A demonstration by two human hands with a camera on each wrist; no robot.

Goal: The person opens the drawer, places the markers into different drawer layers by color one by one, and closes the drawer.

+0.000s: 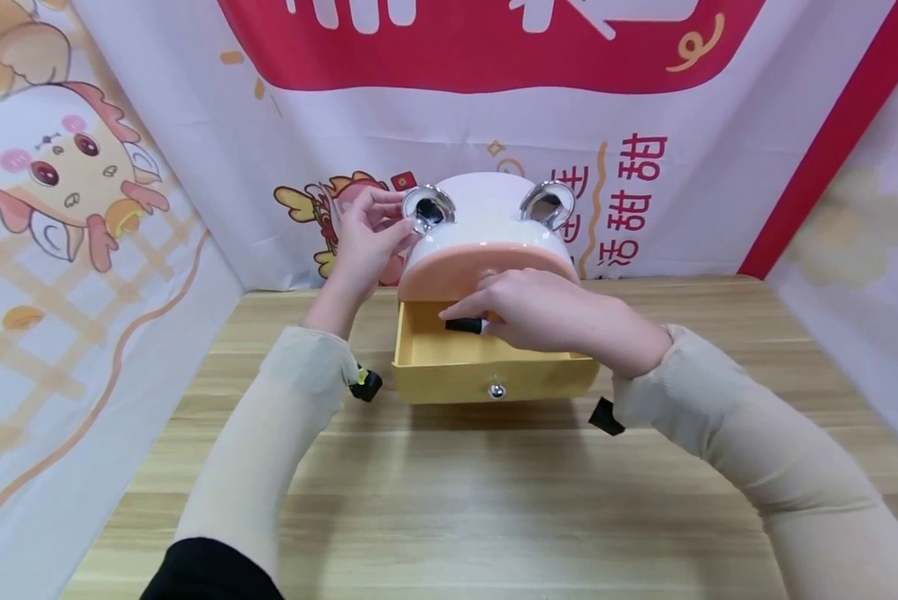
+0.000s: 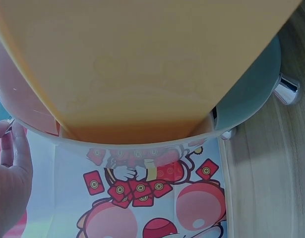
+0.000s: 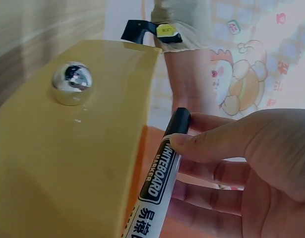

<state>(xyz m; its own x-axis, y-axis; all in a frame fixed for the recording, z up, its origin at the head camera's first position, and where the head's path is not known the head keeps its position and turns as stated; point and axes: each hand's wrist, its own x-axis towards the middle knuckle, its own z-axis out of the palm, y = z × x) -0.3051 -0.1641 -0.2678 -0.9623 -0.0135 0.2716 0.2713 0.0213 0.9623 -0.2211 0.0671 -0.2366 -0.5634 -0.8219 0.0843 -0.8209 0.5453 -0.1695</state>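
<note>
A white rounded box (image 1: 486, 200) with a pink front stands on the table, two round chrome ear-like fittings on top. Its yellow drawer (image 1: 494, 382) is pulled out, a silver knob (image 1: 497, 390) on the front. My left hand (image 1: 373, 229) pinches the rim of the left chrome fitting (image 1: 428, 208). Over the open drawer, my right hand (image 1: 534, 310) holds a whiteboard marker (image 1: 464, 325), black cap pointing left. In the right wrist view, thumb and fingers pinch the marker (image 3: 159, 173) near its cap, beside the drawer front (image 3: 68, 163); its lower end runs out of frame.
The wooden table (image 1: 456, 500) spreads out in front of the drawer. Behind the box hangs a printed cloth (image 1: 343, 117) with red lettering, and patterned cloth panels rise at both sides. Black straps (image 1: 366, 385) show at the wrists.
</note>
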